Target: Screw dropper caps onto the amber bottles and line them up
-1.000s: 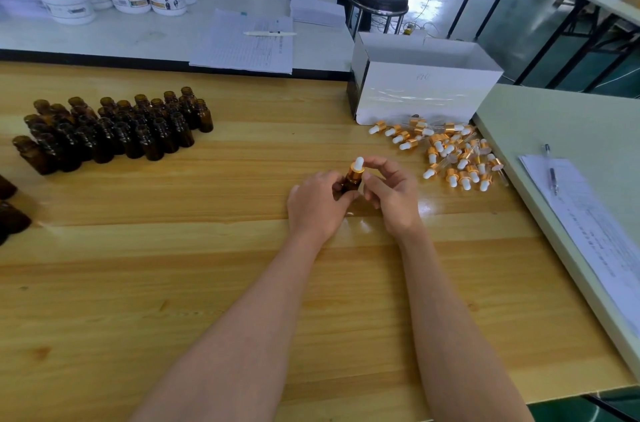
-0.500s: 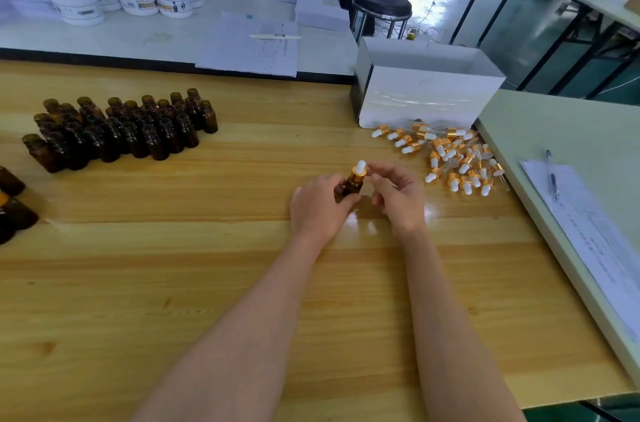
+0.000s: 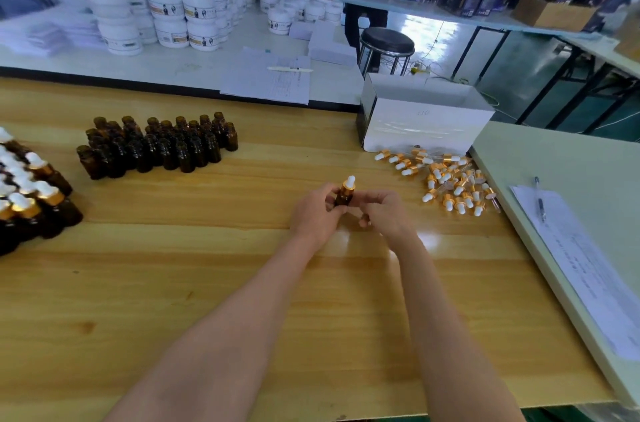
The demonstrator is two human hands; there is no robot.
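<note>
While the left hand (image 3: 317, 214) curls round a small amber glass bottle (image 3: 343, 199) topped with a gold-collared white dropper cap (image 3: 349, 183), upright at the middle of the pale wooden table (image 3: 207, 241), the right hand (image 3: 386, 212) sits just beside it, fingers curled; whether it touches the bottle is unclear. Farther off, loose dropper caps (image 3: 450, 182) lie to the right and uncapped amber bottles (image 3: 159, 144) stand to the left.

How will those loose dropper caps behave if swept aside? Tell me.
The loose dropper caps probably feel light: they are small and lie scattered on their sides. With round gold collars and thin tubes, they would likely roll in arcs rather than slide together. The clear tubes look like glass, so shoving them against the white box may chip them.
</note>
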